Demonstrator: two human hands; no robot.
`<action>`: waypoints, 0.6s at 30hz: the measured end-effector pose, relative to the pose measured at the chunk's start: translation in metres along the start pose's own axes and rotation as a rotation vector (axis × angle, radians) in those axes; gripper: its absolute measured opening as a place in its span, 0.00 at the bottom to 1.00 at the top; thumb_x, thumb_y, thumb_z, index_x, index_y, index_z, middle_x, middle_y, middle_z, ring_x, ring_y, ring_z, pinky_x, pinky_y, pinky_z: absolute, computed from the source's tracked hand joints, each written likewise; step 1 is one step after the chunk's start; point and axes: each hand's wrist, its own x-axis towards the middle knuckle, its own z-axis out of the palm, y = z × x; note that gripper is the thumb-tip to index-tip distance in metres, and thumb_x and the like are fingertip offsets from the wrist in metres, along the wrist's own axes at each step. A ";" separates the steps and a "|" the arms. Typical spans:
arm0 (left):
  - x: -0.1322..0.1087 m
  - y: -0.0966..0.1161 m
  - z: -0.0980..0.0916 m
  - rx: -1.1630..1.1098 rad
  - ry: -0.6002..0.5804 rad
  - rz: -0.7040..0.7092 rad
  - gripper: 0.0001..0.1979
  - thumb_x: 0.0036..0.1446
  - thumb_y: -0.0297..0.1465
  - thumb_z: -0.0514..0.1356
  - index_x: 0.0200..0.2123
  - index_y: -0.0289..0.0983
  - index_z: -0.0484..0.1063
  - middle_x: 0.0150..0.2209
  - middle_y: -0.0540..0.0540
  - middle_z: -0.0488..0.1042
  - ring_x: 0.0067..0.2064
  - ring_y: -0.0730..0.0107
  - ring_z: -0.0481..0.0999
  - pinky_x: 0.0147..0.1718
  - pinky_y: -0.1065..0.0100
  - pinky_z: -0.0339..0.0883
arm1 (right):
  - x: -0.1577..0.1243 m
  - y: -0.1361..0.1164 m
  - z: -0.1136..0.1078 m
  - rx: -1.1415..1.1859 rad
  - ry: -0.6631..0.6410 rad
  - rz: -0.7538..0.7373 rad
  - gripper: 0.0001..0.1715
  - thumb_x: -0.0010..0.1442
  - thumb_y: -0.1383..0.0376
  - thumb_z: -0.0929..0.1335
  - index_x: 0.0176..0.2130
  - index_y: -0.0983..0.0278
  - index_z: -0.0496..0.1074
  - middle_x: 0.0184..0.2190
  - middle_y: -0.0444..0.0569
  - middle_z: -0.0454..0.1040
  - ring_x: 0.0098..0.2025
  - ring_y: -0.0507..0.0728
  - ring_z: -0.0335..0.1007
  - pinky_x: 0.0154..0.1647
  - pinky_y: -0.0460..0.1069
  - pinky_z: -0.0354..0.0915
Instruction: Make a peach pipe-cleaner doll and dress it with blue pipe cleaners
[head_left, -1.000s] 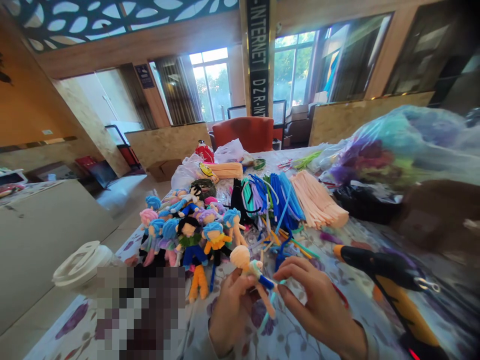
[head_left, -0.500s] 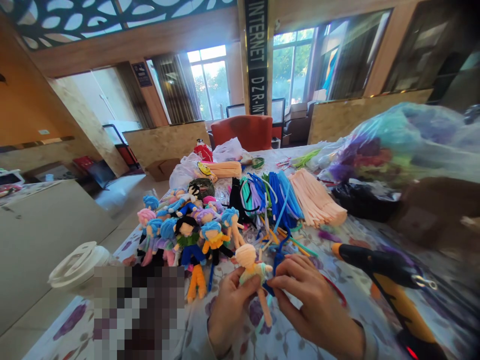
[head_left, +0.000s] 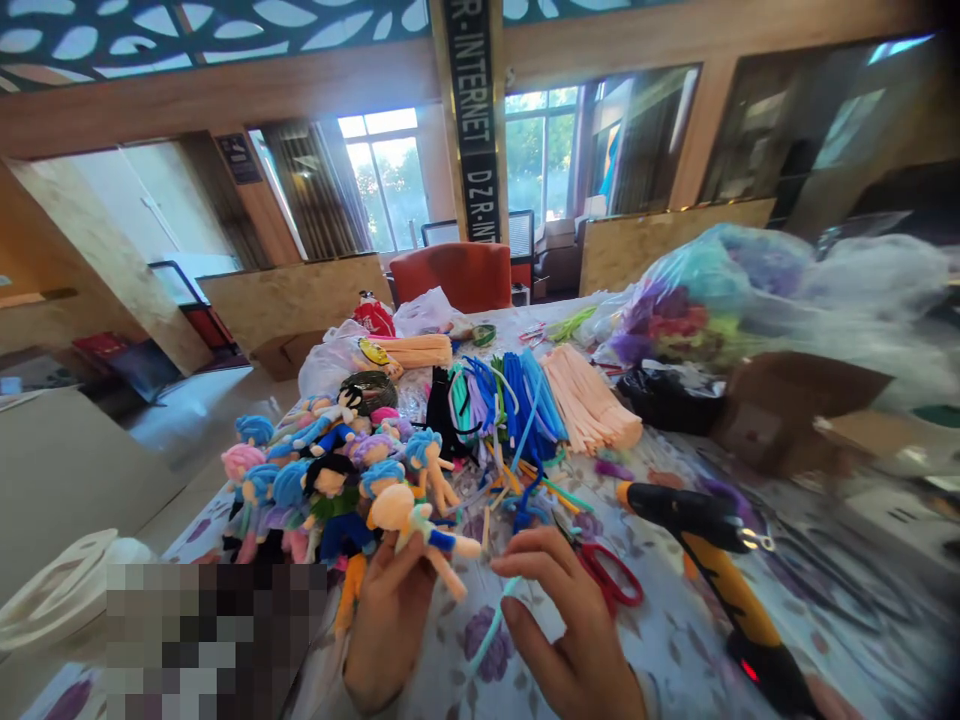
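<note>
My left hand [head_left: 390, 625] is closed on a peach doll [head_left: 391, 507] made of fuzzy pipe cleaners, tilted with its legs to the lower right. A blue band shows by the doll's arm, and pale green and yellow cover its body. To the right, apart from the doll, my right hand [head_left: 574, 625] hovers open, its thumb and fingers spread with nothing between them. Beneath its fingertips lies a mint pipe cleaner [head_left: 487, 635]. Red-handled scissors [head_left: 613, 575] rest just beyond, partly hidden by that hand, beside a tangle of blue pipe cleaner [head_left: 531, 505].
Finished dolls [head_left: 289, 485] crowd the left. Bundles of blue pipe cleaners [head_left: 521, 400] and peach pipe cleaners [head_left: 589, 400] lie behind. A yellow-black glue gun [head_left: 720, 570] stands at right, near cables and a cardboard box [head_left: 795, 405]. A white lidded container [head_left: 67, 585] sits at far left.
My right hand has come away from the doll and opened, without the blue piece it pinched. The doll has tipped sideways in my left hand. The camera view has turned right, and the scissors show more fully.
</note>
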 end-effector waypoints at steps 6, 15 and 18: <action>0.005 0.004 -0.005 -0.022 0.018 -0.027 0.10 0.49 0.27 0.64 0.38 0.39 0.76 0.30 0.50 0.78 0.35 0.65 0.78 0.38 0.65 0.72 | -0.004 0.007 0.018 0.322 -0.125 0.528 0.08 0.51 0.73 0.63 0.33 0.64 0.68 0.27 0.43 0.69 0.31 0.53 0.67 0.33 0.48 0.63; 0.001 -0.007 -0.004 0.045 -0.182 -0.105 0.10 0.47 0.27 0.68 0.36 0.36 0.77 0.33 0.47 0.77 0.33 0.69 0.75 0.35 0.68 0.69 | -0.005 0.026 0.022 0.859 -0.077 0.956 0.22 0.57 0.52 0.66 0.38 0.68 0.72 0.26 0.48 0.74 0.25 0.53 0.71 0.26 0.48 0.66; -0.002 -0.011 -0.004 0.100 -0.247 -0.163 0.13 0.47 0.29 0.68 0.38 0.35 0.77 0.30 0.47 0.77 0.31 0.71 0.73 0.34 0.69 0.68 | -0.007 0.023 0.023 0.998 -0.131 0.964 0.25 0.58 0.49 0.66 0.38 0.69 0.74 0.27 0.50 0.74 0.25 0.54 0.72 0.24 0.48 0.66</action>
